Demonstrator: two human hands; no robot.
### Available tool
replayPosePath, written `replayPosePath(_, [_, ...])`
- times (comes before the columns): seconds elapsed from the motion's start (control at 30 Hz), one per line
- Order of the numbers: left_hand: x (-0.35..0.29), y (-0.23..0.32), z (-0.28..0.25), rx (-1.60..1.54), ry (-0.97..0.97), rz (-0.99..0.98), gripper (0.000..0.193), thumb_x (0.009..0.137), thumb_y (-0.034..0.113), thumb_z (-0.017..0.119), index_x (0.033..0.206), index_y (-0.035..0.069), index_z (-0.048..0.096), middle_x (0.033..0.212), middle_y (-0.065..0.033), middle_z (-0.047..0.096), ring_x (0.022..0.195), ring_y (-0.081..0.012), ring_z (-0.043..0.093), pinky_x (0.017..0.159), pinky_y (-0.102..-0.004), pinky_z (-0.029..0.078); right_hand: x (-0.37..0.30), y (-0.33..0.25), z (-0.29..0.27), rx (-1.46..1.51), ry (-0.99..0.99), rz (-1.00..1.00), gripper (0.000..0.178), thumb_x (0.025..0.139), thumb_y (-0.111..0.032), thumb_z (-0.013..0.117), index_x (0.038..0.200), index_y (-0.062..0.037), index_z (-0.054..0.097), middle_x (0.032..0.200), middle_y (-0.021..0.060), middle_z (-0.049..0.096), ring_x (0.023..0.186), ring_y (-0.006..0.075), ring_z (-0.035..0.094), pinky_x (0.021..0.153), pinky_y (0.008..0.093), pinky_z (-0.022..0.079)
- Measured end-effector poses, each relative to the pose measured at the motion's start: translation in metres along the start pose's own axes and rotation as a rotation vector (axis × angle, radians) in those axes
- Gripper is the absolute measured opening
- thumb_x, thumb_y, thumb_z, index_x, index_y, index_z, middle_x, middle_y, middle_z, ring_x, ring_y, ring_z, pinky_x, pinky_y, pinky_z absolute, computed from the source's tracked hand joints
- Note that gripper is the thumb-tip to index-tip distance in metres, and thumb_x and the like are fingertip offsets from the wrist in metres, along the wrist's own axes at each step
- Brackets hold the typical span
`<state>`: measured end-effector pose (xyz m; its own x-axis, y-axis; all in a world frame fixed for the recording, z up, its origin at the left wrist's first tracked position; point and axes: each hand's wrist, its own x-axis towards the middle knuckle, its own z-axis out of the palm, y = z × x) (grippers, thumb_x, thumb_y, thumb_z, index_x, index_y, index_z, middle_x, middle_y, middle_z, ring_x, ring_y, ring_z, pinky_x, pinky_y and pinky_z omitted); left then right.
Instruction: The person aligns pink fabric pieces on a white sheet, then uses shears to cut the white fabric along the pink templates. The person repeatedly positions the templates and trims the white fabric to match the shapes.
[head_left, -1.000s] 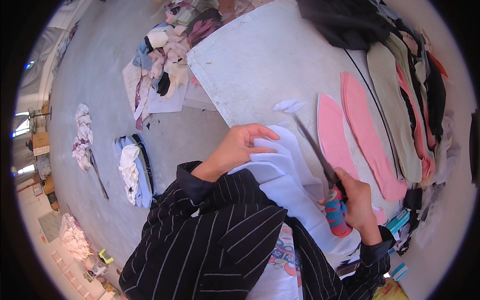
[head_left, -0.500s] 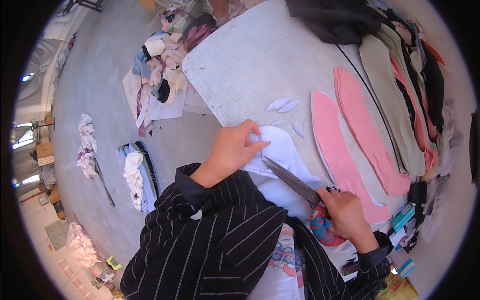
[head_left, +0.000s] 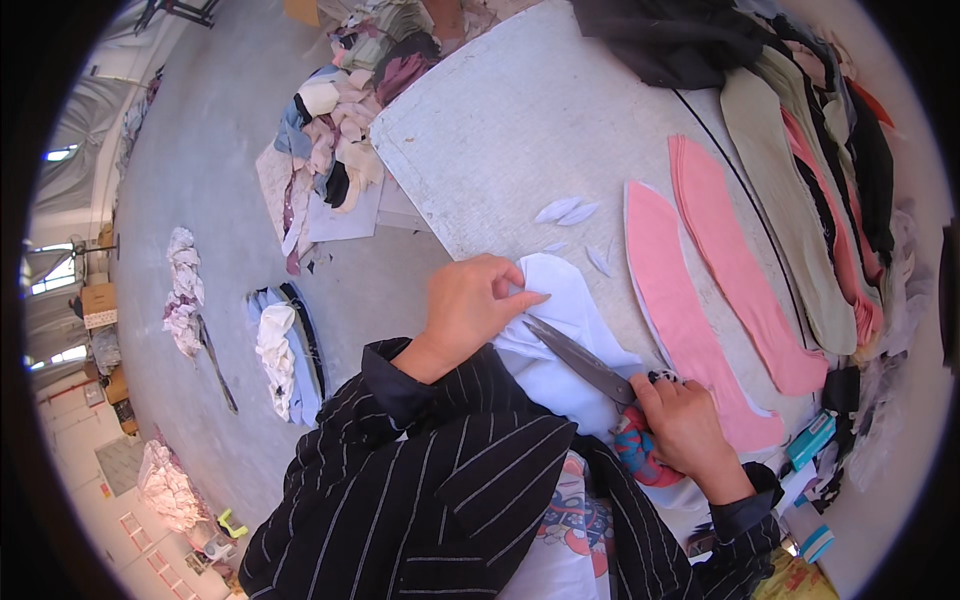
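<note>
Pale blue-white fabric (head_left: 560, 385) lies bunched at the table's near edge, against my striped jacket. At its upper left edge my left hand (head_left: 465, 310) pinches the cloth between thumb and fingers. My right hand (head_left: 690, 430) grips a pair of dark metal scissors (head_left: 590, 370), whose handle (head_left: 640, 450) is wrapped in red and blue cloth. The blades point up and left over the fabric, their tip close to my left thumb; they look nearly closed. Several small leaf-shaped white scraps (head_left: 568, 210) lie just beyond the cloth.
Right of the fabric lie long curved pink pieces (head_left: 675, 310) on the white table (head_left: 500, 130). Farther right are grey-green pieces (head_left: 785, 200) and dark cloth (head_left: 670, 45). A teal box (head_left: 810, 438) sits at the right edge. Scrap heaps (head_left: 340, 130) cover part of the floor at left.
My left fingers have curled slightly more over the fabric's edge. The scissors and my right hand have shifted a little to the left. The view has also tilted slightly.
</note>
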<state>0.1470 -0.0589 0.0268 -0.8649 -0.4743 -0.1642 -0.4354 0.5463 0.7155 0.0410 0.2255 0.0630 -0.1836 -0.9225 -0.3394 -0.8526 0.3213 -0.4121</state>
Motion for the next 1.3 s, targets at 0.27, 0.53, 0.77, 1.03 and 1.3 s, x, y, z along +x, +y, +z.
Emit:
replayPosePath(0.27, [-0.004, -0.008, 0.009, -0.198, -0.045, 0.034, 0.021, 0.075, 0.009, 0.083, 0.088, 0.001, 0.068, 0.076, 0.0001, 0.063, 0.061, -0.0015, 0.052, 0.053, -0.0198, 0.04, 0.0, 0.001, 0.005, -0.037, 0.04, -0.013, 0.063, 0.064, -0.013, 0.07, 0.124, -0.0013, 0.053, 0.077, 0.0087, 0.056, 0.067, 0.0273, 0.059, 0.062, 0.0402, 0.043])
replayPosePath(0.53, [0.004, -0.004, 0.005, -0.509, -0.296, -0.163, 0.04, 0.075, 0.005, 0.083, 0.109, -0.001, 0.063, 0.094, -0.004, 0.067, 0.079, -0.0053, 0.06, 0.067, -0.0202, 0.048, -0.001, 0.001, 0.004, -0.053, 0.036, -0.033, 0.068, 0.063, -0.017, 0.072, 0.126, -0.0014, 0.053, 0.079, 0.0093, 0.056, 0.067, 0.0277, 0.059, 0.064, 0.0412, 0.044])
replayPosePath(0.77, [0.006, -0.008, 0.004, -0.309, -0.27, -0.141, 0.033, 0.076, 0.006, 0.082, 0.104, -0.001, 0.066, 0.087, -0.0019, 0.068, 0.076, -0.0063, 0.062, 0.067, -0.021, 0.05, -0.004, 0.002, 0.005, 0.031, 0.089, -0.03, 0.067, 0.061, -0.013, 0.072, 0.125, -0.0036, 0.055, 0.079, 0.0096, 0.055, 0.069, 0.0292, 0.059, 0.065, 0.0417, 0.045])
replayPosePath(1.03, [0.011, -0.009, -0.004, -0.782, -0.403, -0.328, 0.022, 0.079, 0.003, 0.078, 0.097, -0.002, 0.066, 0.085, -0.0057, 0.07, 0.074, -0.0074, 0.065, 0.066, -0.0197, 0.051, -0.029, 0.012, -0.016, 0.31, 0.122, 0.109, 0.061, 0.059, -0.007, 0.069, 0.119, -0.0046, 0.057, 0.078, 0.0126, 0.056, 0.071, 0.0341, 0.059, 0.06, 0.0432, 0.044])
replayPosePath(1.3, [0.013, -0.012, -0.008, -0.869, -0.444, -0.37, 0.021, 0.079, 0.001, 0.078, 0.096, 0.001, 0.065, 0.086, -0.0069, 0.071, 0.075, -0.0093, 0.068, 0.068, -0.0206, 0.054, -0.034, 0.015, -0.012, 0.33, 0.109, 0.141, 0.058, 0.06, -0.006, 0.068, 0.117, -0.0042, 0.057, 0.077, 0.0133, 0.056, 0.07, 0.0346, 0.059, 0.059, 0.043, 0.044])
